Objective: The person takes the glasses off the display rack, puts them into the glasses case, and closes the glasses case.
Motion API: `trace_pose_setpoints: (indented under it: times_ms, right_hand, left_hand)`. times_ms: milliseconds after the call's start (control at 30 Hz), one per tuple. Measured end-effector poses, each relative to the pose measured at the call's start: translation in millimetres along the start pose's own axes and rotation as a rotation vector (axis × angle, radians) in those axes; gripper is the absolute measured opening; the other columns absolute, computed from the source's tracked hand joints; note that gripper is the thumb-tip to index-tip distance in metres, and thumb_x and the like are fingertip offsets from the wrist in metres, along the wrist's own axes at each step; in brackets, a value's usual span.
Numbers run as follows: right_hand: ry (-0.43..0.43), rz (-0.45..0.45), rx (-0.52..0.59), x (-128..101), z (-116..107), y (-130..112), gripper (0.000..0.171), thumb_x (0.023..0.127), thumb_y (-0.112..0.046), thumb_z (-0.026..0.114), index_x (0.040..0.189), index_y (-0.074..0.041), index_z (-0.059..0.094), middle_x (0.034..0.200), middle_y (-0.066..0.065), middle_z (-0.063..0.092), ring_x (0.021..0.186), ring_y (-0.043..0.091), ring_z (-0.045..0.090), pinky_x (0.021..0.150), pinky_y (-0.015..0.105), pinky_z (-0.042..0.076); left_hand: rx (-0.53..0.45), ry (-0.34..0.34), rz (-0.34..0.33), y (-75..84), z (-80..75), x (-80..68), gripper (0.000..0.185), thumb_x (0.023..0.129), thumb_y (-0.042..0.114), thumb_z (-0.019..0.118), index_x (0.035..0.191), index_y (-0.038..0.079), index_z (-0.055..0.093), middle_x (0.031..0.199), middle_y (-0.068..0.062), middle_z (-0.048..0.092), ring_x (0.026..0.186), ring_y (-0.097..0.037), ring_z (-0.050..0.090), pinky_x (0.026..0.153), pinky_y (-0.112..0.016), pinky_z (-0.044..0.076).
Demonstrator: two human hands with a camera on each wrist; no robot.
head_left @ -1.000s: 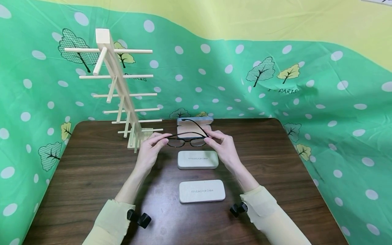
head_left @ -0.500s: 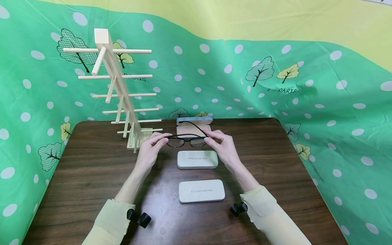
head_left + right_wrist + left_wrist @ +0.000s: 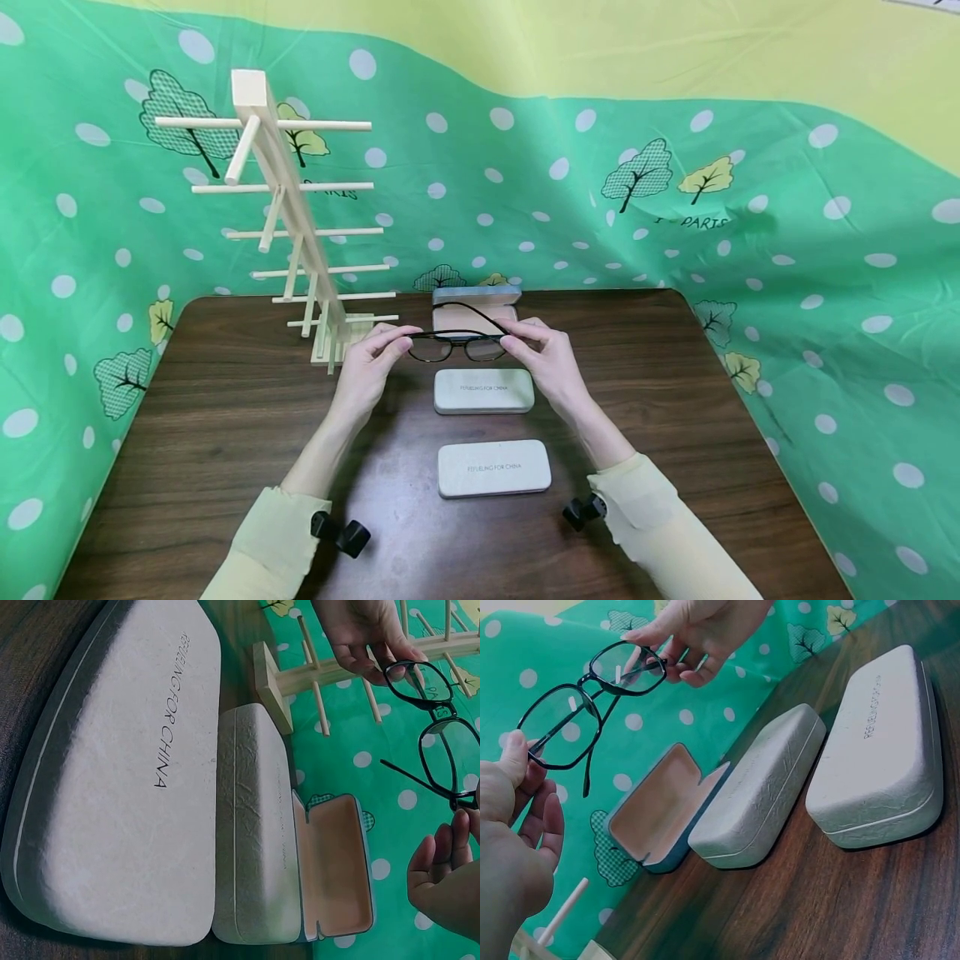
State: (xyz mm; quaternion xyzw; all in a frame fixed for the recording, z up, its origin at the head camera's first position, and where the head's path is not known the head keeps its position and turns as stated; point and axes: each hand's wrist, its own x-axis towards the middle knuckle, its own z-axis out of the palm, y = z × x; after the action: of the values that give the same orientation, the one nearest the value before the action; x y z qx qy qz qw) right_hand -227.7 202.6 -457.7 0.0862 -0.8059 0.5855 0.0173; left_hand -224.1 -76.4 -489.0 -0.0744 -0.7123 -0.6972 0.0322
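- Black-framed glasses [image 3: 457, 343] are held up in the air between two hands, above the dark wooden table [image 3: 187, 433].
- One thin arm of the glasses sticks out toward the back, over the open case [image 3: 476, 310].
- At one end of the glasses, the left hand [image 3: 371, 367] pinches the frame with its thumb and fingertips.
- In the left wrist view, the thumb [image 3: 514, 757] presses on the rim of one lens.
- At the other end, the right hand [image 3: 547, 360] pinches the frame with its thumb and fingers.
- Both sleeves are pale yellow, and a small black camera sits on each wrist.
- Just behind the glasses, the open case rests on the table with its lid up, and it is pale pink inside.
- Right under the glasses lies a closed grey case [image 3: 483, 391] with small letters on top.
- Closer to the person lies a second closed grey case [image 3: 494, 467], a little apart from the first one.
- To the left of the hands stands a wooden rack [image 3: 288, 208] with thin sticks poking out on both sides.
- Behind the table hangs a green cloth [image 3: 675, 192] with white dots and little trees.
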Motion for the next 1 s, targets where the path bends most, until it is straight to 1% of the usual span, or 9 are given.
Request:
trace_pose_setpoints:
  times_ms: [133,233,400,467,533,767,833,900,1000]
  right_hand:
    - [-0.004,-0.001,0.005,0.2,0.1,1.2,0.032,0.096,-0.016,0.073,0.127,-0.009,0.074,0.115,0.018,0.069,0.105,0.003,0.062,0.087,0.014,0.051]
    - [-0.004,0.004,0.002,-0.1,0.0,1.8,0.031,0.096,-0.017,0.073,0.126,-0.01,0.074,0.114,0.017,0.069,0.104,0.003,0.062,0.086,0.014,0.051]
    - [-0.006,0.012,-0.003,0.1,-0.4,2.6,0.03,0.096,-0.019,0.073,0.126,-0.012,0.075,0.113,0.014,0.07,0.105,0.005,0.062,0.086,0.015,0.05]
    - [-0.006,0.013,-0.005,0.5,-0.4,2.7,0.03,0.096,-0.019,0.073,0.125,-0.012,0.075,0.112,0.013,0.07,0.105,0.005,0.062,0.086,0.015,0.05]
    - [-0.004,0.014,-0.009,1.2,-0.6,2.7,0.029,0.096,-0.019,0.073,0.125,-0.012,0.075,0.111,0.011,0.07,0.105,0.006,0.062,0.086,0.015,0.05]
    - [-0.001,0.029,-0.01,3.0,-0.6,2.8,0.028,0.096,-0.019,0.073,0.123,-0.012,0.076,0.109,0.009,0.07,0.104,0.007,0.062,0.085,0.015,0.05]
    - [-0.002,0.035,-0.007,3.2,-0.4,2.9,0.028,0.097,-0.019,0.073,0.123,-0.012,0.076,0.11,0.009,0.07,0.105,0.007,0.062,0.085,0.015,0.05]
    - [-0.003,0.043,-0.002,3.3,-0.3,2.9,0.028,0.097,-0.019,0.073,0.123,-0.012,0.076,0.111,0.01,0.07,0.105,0.007,0.061,0.086,0.016,0.05]
    - [-0.004,0.052,0.003,3.7,-0.2,3.5,0.027,0.097,-0.019,0.073,0.123,-0.012,0.076,0.112,0.011,0.07,0.106,0.007,0.061,0.087,0.016,0.05]
  left_hand:
    - [0.0,-0.001,0.018,-1.1,0.3,0.4,0.031,0.099,0.026,0.067,0.12,0.004,0.075,0.102,0.009,0.067,0.093,-0.004,0.059,0.085,-0.018,0.052]
    - [0.008,-0.002,0.019,-0.8,1.0,0.2,0.029,0.1,0.022,0.066,0.12,0.003,0.075,0.101,0.01,0.067,0.093,-0.004,0.059,0.086,-0.022,0.053]
    - [0.017,0.003,0.012,-0.8,2.0,0.0,0.025,0.101,0.018,0.065,0.12,0.005,0.076,0.099,0.011,0.066,0.093,-0.005,0.058,0.085,-0.02,0.052]
    - [0.015,0.006,0.01,-0.8,2.2,0.3,0.024,0.101,0.017,0.065,0.119,0.005,0.076,0.098,0.009,0.065,0.091,-0.007,0.058,0.083,-0.017,0.05]
    - [0.016,0.007,0.007,-1.0,2.1,1.0,0.024,0.102,0.016,0.065,0.119,0.006,0.076,0.099,0.007,0.065,0.091,-0.008,0.058,0.082,-0.017,0.05]
    - [0.025,0.0,0.002,-0.2,1.8,2.0,0.022,0.102,0.012,0.063,0.119,0.007,0.076,0.101,0.009,0.066,0.091,-0.006,0.058,0.086,-0.025,0.052]
    - [0.026,-0.002,0.001,0.3,1.8,1.7,0.022,0.102,0.013,0.064,0.119,0.007,0.077,0.101,0.009,0.065,0.092,-0.006,0.058,0.086,-0.025,0.052]
    - [0.025,-0.003,-0.001,0.4,1.7,1.5,0.022,0.102,0.015,0.065,0.119,0.007,0.077,0.101,0.006,0.065,0.092,-0.006,0.058,0.086,-0.022,0.052]
    - [0.024,-0.006,-0.003,0.4,1.6,1.2,0.024,0.101,0.019,0.066,0.119,0.008,0.077,0.104,-0.003,0.065,0.093,-0.006,0.058,0.086,-0.019,0.05]
